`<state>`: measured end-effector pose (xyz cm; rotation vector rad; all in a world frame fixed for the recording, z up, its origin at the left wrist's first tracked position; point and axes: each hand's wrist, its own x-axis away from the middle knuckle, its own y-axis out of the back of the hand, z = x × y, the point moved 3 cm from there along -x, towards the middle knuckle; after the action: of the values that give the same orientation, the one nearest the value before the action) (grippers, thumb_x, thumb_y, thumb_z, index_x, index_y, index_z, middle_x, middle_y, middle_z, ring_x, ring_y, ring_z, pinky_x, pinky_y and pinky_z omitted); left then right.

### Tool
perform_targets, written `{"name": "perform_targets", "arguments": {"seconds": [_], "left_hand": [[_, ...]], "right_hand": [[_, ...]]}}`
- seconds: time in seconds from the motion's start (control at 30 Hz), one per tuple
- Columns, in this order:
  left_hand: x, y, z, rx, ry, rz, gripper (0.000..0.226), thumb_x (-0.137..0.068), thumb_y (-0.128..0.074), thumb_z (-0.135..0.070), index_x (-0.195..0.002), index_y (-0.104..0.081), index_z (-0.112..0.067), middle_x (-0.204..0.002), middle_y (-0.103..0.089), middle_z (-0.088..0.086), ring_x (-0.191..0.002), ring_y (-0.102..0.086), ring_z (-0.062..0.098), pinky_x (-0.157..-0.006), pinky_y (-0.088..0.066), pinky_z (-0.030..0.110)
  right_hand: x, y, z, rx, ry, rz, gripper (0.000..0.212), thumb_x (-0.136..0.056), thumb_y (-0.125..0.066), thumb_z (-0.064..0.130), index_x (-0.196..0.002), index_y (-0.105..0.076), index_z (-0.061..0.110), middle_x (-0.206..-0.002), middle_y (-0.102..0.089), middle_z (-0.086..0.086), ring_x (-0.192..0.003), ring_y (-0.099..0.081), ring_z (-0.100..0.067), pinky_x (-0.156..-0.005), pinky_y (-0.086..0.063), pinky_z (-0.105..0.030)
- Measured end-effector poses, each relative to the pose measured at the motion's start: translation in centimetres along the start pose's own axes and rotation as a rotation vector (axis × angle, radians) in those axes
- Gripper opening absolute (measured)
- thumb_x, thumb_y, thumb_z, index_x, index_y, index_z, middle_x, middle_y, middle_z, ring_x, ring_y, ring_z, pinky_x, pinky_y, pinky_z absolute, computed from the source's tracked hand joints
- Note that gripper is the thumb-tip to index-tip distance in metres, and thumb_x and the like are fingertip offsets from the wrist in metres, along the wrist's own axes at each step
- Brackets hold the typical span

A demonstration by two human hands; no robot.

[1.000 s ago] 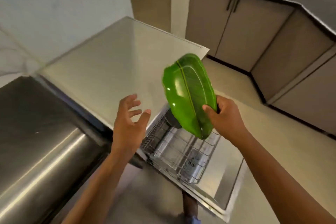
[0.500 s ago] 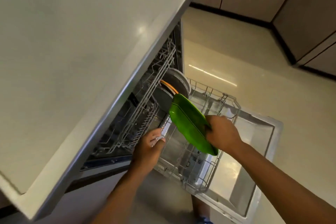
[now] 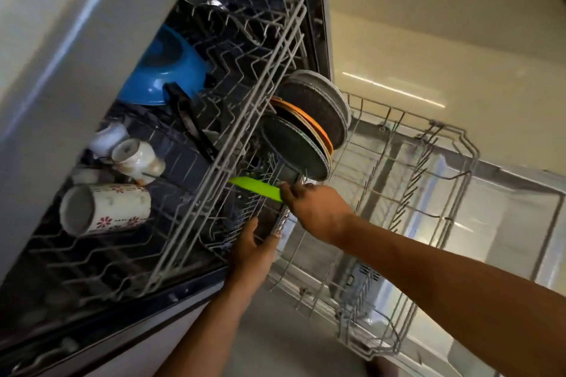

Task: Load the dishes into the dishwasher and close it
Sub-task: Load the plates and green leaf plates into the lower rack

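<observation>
My right hand [image 3: 315, 208] pinches the near end of the green leaf-shaped plate [image 3: 255, 187], which lies edge-on and reaches under the upper rack [image 3: 269, 76] into the lower rack [image 3: 407, 193]. My left hand [image 3: 252, 249] grips the lower rack's front left edge just below the plate. Behind the green plate, several dark and orange plates [image 3: 309, 128] stand upright in the lower rack. The dishwasher door [image 3: 520, 217] hangs open to the right, with the lower rack pulled out over it.
The upper rack holds a blue bowl [image 3: 162, 70], a black utensil [image 3: 190, 119], a floral mug [image 3: 104, 208] on its side and small white cups [image 3: 137, 159]. The countertop edge [image 3: 76, 55] overhangs at the left. Beige floor [image 3: 428, 40] lies beyond the door.
I have bent much closer to the dishwasher. The green plate has gone from held high over the counter, down into the lower rack. My left hand dropped from the air onto the rack edge.
</observation>
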<state>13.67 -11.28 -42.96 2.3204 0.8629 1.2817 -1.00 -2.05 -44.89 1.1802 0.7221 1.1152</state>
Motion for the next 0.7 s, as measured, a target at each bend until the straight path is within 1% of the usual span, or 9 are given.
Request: {"name": "perform_targets", "arguments": {"seconds": [0.13,0.23,0.27,0.33,0.4,0.5,0.57,0.6,0.7], "left_hand": [[-0.6,-0.1,0.3,-0.045,-0.027,-0.023,0.067,-0.095,-0.069,-0.022,-0.156,-0.042,-0.014,-0.153,-0.051,0.006,-0.125,-0.051,0.01,-0.097,-0.035,0.021],[-1.3,-0.1,0.5,-0.057,-0.041,-0.021,0.064,-0.095,-0.07,-0.021,-0.154,-0.044,-0.017,-0.136,-0.058,-0.002,-0.09,-0.05,-0.019,-0.077,-0.038,0.004],[-1.4,-0.1,0.5,-0.058,-0.039,-0.019,0.064,-0.095,-0.07,-0.021,-0.154,-0.045,-0.018,-0.135,-0.058,-0.002,-0.084,-0.048,-0.022,-0.07,-0.036,0.001],[-1.7,0.1,0.3,-0.064,-0.031,-0.004,0.067,-0.096,-0.068,-0.024,-0.157,-0.04,-0.022,-0.146,-0.053,-0.002,-0.094,-0.049,-0.012,-0.073,-0.037,0.008],[-1.8,0.2,0.3,-0.069,-0.025,0.008,0.069,-0.097,-0.067,-0.027,-0.159,-0.037,-0.024,-0.154,-0.048,-0.001,-0.103,-0.048,-0.003,-0.075,-0.036,0.012],[-2.0,0.1,0.6,-0.081,-0.037,0.006,0.069,-0.097,-0.068,-0.029,-0.159,-0.037,-0.026,-0.149,-0.053,-0.002,-0.086,-0.044,-0.016,-0.068,-0.033,0.006],[-1.9,0.2,0.8,-0.08,-0.032,0.007,0.069,-0.097,-0.067,-0.03,-0.159,-0.037,-0.026,-0.152,-0.051,-0.002,-0.095,-0.051,-0.009,-0.075,-0.039,0.012],[-1.8,0.3,0.9,-0.073,-0.029,0.006,0.068,-0.098,-0.066,-0.03,-0.159,-0.036,-0.026,-0.156,-0.047,-0.001,-0.11,-0.056,0.001,-0.085,-0.043,0.018],[-1.7,0.7,1.1,-0.028,0.009,-0.004,0.066,-0.102,-0.061,-0.028,-0.161,-0.031,-0.026,-0.166,-0.034,0.002,-0.145,-0.042,0.025,-0.113,-0.042,0.044]], "right_hand": [[-0.8,-0.9,1.2,0.075,0.04,-0.032,0.062,-0.1,-0.052,0.013,-0.156,-0.03,-0.003,-0.128,-0.058,-0.02,-0.104,-0.065,-0.038,-0.058,-0.048,-0.039],[-1.3,-1.6,1.3,0.137,0.027,-0.054,0.066,-0.098,-0.062,0.018,-0.155,-0.035,-0.002,-0.123,-0.063,-0.017,-0.099,-0.067,-0.034,-0.053,-0.044,-0.034],[-1.5,-1.9,1.2,0.119,0.028,-0.054,0.067,-0.098,-0.063,0.017,-0.155,-0.034,-0.003,-0.122,-0.062,-0.018,-0.099,-0.067,-0.034,-0.055,-0.046,-0.034],[-2.0,-2.4,1.1,0.077,0.037,-0.06,0.068,-0.098,-0.064,0.016,-0.155,-0.031,-0.004,-0.122,-0.061,-0.02,-0.099,-0.066,-0.035,-0.06,-0.054,-0.037],[-2.5,-2.7,1.3,0.076,0.056,-0.085,0.068,-0.097,-0.065,0.015,-0.154,-0.034,-0.005,-0.12,-0.061,-0.021,-0.096,-0.065,-0.034,-0.058,-0.053,-0.036],[-3.1,-3.2,1.7,0.066,0.089,-0.125,0.068,-0.093,-0.065,0.015,-0.152,-0.038,-0.005,-0.118,-0.062,-0.021,-0.09,-0.065,-0.032,-0.054,-0.04,-0.034],[-3.2,-3.2,1.6,0.055,0.087,-0.157,0.069,-0.09,-0.069,0.016,-0.15,-0.041,-0.004,-0.115,-0.063,-0.02,-0.087,-0.065,-0.032,-0.053,-0.038,-0.034],[-3.1,-3.0,1.5,0.043,0.071,-0.185,0.07,-0.089,-0.072,0.016,-0.149,-0.043,-0.004,-0.113,-0.064,-0.018,-0.086,-0.065,-0.031,-0.051,-0.039,-0.034],[-2.4,-2.0,1.3,-0.176,-0.067,-0.296,0.061,-0.086,-0.076,0.016,-0.141,-0.05,0.006,-0.1,-0.066,-0.01,-0.079,-0.066,-0.027,-0.051,-0.047,-0.033]]}}
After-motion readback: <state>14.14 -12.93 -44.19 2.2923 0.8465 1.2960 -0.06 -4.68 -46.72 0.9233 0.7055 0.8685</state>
